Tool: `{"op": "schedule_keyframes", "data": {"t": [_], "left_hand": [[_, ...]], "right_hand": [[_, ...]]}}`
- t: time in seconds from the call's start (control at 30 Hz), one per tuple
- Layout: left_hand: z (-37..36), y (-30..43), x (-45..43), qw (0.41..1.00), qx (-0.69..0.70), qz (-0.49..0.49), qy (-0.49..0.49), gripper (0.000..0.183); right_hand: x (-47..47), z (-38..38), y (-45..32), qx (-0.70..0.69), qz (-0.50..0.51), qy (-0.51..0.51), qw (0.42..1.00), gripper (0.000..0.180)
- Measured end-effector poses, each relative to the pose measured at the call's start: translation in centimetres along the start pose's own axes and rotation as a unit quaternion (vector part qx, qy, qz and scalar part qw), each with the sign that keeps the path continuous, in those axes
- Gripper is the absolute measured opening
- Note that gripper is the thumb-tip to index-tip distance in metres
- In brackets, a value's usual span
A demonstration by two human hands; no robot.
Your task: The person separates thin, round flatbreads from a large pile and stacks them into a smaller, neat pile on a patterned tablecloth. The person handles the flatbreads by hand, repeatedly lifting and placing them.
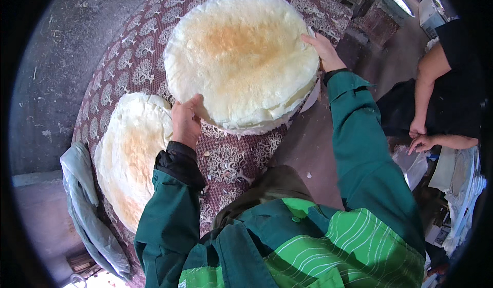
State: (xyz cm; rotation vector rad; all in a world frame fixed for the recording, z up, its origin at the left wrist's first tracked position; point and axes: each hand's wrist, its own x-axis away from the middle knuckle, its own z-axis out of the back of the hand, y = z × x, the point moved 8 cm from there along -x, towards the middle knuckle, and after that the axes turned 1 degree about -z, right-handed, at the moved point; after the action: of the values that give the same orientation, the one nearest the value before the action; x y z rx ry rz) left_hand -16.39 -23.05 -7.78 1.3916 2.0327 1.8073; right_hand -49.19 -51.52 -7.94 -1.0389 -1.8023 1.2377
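Note:
A stack of large round flatbreads (238,64), browned in the middle of the top one, lies on a patterned maroon cloth (227,164). My left hand (187,118) grips the near left edge of the stack's top, thumb above and fingers partly hidden under the rim. At the right edge, my right hand (323,51) holds the bread with the thumb on top; its other fingers are partly hidden. Left of my left wrist lies another flatbread pile (133,153), pale with browned patches, partly covered by my left forearm.
A crumpled plastic sheet (90,207) hangs along the cloth's left edge. A dark wall (65,68) stands beyond it. On the right, a person in black (435,91) has both hands together near plastic bags (412,168). A round metal pan (396,1) is at the upper right.

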Motion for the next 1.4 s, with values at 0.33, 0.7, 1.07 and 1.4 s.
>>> {"op": "schedule_keyframes", "data": {"t": [0.33, 0.7, 1.07, 1.4], "left_hand": [[1.8, 2.9, 2.6, 0.994, 0.042, -0.101, -0.006, 0.028], [23.5, 3.9, 15.0, 0.684, -0.649, -0.252, 0.217, 0.061], [19.1, 2.4, 15.6, 0.616, -0.722, -0.283, 0.138, 0.091], [22.8, 12.7, 13.1, 0.780, -0.516, -0.314, 0.163, 0.029]], "right_hand": [[3.8, -2.9, -4.9, 0.528, 0.375, -0.104, 0.755, 0.036], [25.3, -27.7, -3.4, 0.261, 0.350, -0.177, 0.882, 0.034], [15.8, -40.3, 18.9, 0.103, -0.199, -0.218, 0.950, 0.034], [17.9, -44.7, 15.9, -0.077, -0.282, -0.251, 0.923, 0.035]]}}
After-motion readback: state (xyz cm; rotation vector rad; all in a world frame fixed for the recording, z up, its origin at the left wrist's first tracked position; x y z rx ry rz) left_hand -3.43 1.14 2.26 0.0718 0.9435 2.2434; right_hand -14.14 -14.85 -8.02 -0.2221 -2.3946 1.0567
